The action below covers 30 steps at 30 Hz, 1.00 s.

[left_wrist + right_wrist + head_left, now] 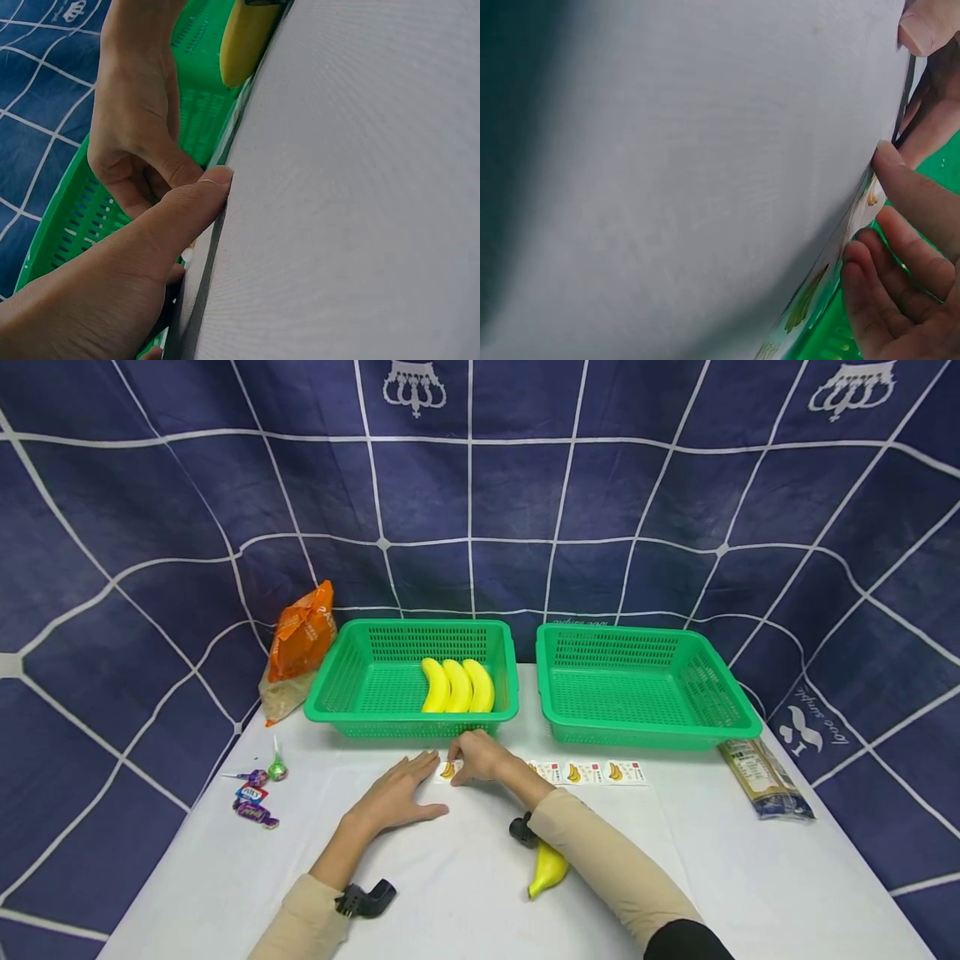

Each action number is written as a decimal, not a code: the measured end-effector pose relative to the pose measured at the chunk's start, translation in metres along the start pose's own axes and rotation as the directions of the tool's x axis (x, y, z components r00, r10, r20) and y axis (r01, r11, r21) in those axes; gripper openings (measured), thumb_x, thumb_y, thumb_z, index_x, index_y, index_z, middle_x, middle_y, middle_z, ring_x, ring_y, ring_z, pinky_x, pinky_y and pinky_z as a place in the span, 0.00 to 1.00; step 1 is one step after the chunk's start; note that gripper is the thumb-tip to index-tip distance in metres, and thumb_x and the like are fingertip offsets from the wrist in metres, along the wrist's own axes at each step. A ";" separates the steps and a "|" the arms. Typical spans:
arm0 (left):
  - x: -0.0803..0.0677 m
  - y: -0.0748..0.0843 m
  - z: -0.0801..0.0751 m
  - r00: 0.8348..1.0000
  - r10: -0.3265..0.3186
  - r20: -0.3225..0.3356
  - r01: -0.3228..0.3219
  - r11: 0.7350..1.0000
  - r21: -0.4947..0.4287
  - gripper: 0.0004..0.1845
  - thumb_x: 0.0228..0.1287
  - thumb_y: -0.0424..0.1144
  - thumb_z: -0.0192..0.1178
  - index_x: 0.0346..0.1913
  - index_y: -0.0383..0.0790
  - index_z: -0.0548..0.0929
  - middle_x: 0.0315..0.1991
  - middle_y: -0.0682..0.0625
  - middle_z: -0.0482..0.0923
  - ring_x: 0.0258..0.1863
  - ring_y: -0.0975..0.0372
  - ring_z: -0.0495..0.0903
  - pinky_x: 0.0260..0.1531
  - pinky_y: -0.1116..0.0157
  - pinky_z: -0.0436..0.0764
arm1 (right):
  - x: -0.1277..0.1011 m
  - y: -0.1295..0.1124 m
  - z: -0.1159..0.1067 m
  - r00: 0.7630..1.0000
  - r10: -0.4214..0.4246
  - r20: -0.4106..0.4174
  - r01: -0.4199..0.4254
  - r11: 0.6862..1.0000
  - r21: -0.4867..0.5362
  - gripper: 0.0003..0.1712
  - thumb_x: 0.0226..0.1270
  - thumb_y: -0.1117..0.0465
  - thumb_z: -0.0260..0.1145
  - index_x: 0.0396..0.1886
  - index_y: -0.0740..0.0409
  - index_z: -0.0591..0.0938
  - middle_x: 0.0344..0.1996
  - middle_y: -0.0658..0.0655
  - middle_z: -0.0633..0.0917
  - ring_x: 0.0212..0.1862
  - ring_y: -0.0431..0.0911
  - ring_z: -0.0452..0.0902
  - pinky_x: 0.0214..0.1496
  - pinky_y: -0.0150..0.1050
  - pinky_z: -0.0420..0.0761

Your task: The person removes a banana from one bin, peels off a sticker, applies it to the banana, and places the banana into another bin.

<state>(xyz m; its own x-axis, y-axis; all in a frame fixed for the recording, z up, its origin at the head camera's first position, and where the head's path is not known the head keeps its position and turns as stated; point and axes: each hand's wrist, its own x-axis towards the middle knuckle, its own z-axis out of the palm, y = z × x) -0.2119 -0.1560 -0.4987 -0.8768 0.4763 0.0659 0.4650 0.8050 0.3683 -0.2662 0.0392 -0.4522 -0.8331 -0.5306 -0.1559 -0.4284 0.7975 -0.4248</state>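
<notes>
A strip of white banana-print stickers (585,772) lies on the table in front of the green baskets. My right hand (480,756) reaches to its left part, thumb and fingers pinching at a sticker (447,769). In the right wrist view the thumb (900,169) and curled fingers of that hand close in on the strip's edge. My left hand (397,793) rests on the table at the strip's left end, fingers stretched out and thumb spread toward the right hand. Part of the strip is hidden under the right hand and forearm. A single banana (548,867) lies partly beneath the right forearm.
Three bananas (457,686) lie in the left green basket (360,717); a second green basket (645,737) stands to its right. Lollipops (277,768) and wrapped candies (253,812) lie at the left. An orange bag (303,631) and a flat food packet (765,781) flank the baskets.
</notes>
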 end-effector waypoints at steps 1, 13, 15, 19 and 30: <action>0.000 0.000 0.000 1.000 -0.002 -0.001 0.002 1.000 0.000 0.48 0.53 0.64 0.66 0.70 0.35 0.68 0.73 0.42 0.64 0.73 0.50 0.63 0.74 0.50 0.57 | 0.000 -0.001 0.000 1.000 -0.006 -0.005 0.006 1.000 -0.003 0.22 0.46 0.55 0.81 0.44 0.54 0.87 0.41 0.49 0.88 0.44 0.40 0.80 0.48 0.32 0.81; -0.003 -0.002 0.001 1.000 -0.011 0.017 0.011 1.000 -0.006 0.49 0.54 0.65 0.65 0.71 0.36 0.67 0.73 0.42 0.63 0.73 0.51 0.62 0.75 0.50 0.57 | -0.002 -0.002 0.004 0.995 -0.049 -0.082 0.050 0.999 0.021 0.13 0.54 0.62 0.76 0.41 0.56 0.89 0.34 0.50 0.89 0.35 0.38 0.80 0.38 0.27 0.79; -0.003 -0.002 0.000 1.000 -0.008 0.011 0.008 1.000 -0.001 0.49 0.54 0.65 0.65 0.71 0.36 0.67 0.73 0.42 0.63 0.73 0.51 0.62 0.75 0.50 0.57 | -0.002 -0.002 0.004 0.994 -0.059 -0.090 0.062 0.998 0.022 0.11 0.54 0.63 0.76 0.39 0.56 0.90 0.33 0.50 0.90 0.34 0.37 0.80 0.35 0.26 0.79; -0.002 -0.003 -0.001 1.000 -0.004 -0.002 0.004 1.000 0.001 0.49 0.53 0.65 0.66 0.71 0.35 0.67 0.73 0.42 0.64 0.73 0.51 0.63 0.75 0.50 0.57 | 0.000 -0.003 0.004 0.990 -0.079 -0.116 0.081 0.996 0.020 0.07 0.55 0.65 0.74 0.36 0.56 0.91 0.30 0.50 0.90 0.32 0.37 0.81 0.33 0.25 0.78; 0.001 -0.003 0.001 1.000 -0.002 0.006 0.002 1.000 -0.010 0.49 0.54 0.65 0.66 0.71 0.36 0.67 0.73 0.43 0.64 0.73 0.51 0.62 0.75 0.50 0.57 | 0.006 0.000 0.007 0.983 -0.053 -0.177 0.056 0.998 0.011 0.03 0.57 0.64 0.73 0.25 0.54 0.90 0.24 0.48 0.88 0.29 0.37 0.79 0.33 0.27 0.78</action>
<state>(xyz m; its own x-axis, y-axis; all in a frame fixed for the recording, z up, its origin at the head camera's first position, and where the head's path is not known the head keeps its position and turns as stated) -0.2139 -0.1576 -0.5009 -0.8770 0.4768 0.0593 0.4619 0.8026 0.3775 -0.2685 0.0340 -0.4596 -0.8579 -0.5131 0.0277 -0.4707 0.7631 -0.4428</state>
